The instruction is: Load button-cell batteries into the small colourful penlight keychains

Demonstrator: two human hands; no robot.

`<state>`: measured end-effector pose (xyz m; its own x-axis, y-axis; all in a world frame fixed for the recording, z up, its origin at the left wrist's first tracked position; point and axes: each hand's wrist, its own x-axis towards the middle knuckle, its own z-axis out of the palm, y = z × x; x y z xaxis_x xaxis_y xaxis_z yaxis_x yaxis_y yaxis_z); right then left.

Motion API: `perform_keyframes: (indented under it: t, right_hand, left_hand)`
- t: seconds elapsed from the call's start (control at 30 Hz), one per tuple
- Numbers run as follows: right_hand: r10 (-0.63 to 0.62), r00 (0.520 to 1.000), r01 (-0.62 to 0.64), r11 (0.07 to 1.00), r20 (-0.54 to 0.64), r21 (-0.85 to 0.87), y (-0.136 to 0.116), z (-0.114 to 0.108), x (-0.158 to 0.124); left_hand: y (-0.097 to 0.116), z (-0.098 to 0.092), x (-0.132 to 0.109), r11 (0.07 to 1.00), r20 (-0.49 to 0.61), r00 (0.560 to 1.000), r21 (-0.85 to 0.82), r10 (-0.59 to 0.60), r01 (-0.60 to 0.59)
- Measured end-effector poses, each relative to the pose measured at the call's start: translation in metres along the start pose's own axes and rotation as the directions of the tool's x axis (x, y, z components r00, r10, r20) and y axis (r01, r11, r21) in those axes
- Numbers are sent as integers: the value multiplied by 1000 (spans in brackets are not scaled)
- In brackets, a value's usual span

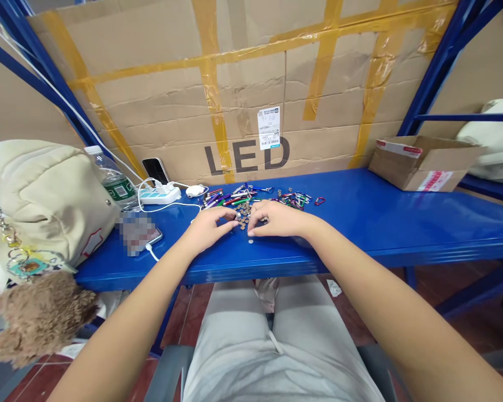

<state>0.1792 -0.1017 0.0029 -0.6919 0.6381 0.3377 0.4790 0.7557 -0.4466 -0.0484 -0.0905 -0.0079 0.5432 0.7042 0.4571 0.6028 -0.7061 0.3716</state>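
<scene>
Blue bench (373, 220) carries a heap of small coin-like discs (243, 219) near its front edge, between both hands, with one lone disc (250, 241) closer to that edge. Light fingertip pinches at the rims should suit such small pieces. The left hand (205, 229) has finger and thumb nearly together, the right hand (276, 218) curls narrowly; whether either grips anything cannot be told. The right one hides part of the heap.
</scene>
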Motion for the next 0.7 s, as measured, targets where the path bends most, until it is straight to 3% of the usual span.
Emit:
perform_keyframes:
  t: [0.1, 0.33, 0.57, 0.7]
  right_hand:
    - [40, 990, -37, 999, 134, -26, 2, 2, 1]
    - [100, 979, -90, 994, 179, -63, 3, 6, 3]
    - [105, 983, -107, 994, 150, 2, 2, 6, 3]
    - [87, 995, -92, 987, 49, 129, -3, 4, 3]
  left_hand:
    - [1, 0, 0, 1000, 2, 1000, 3, -6, 6]
    - [3, -1, 0, 1000, 5, 1000, 7, 5, -5]
    - [1, 0, 1, 1000, 12, 1000, 11, 15, -15]
    - [1, 0, 0, 998, 16, 999, 19, 51, -52]
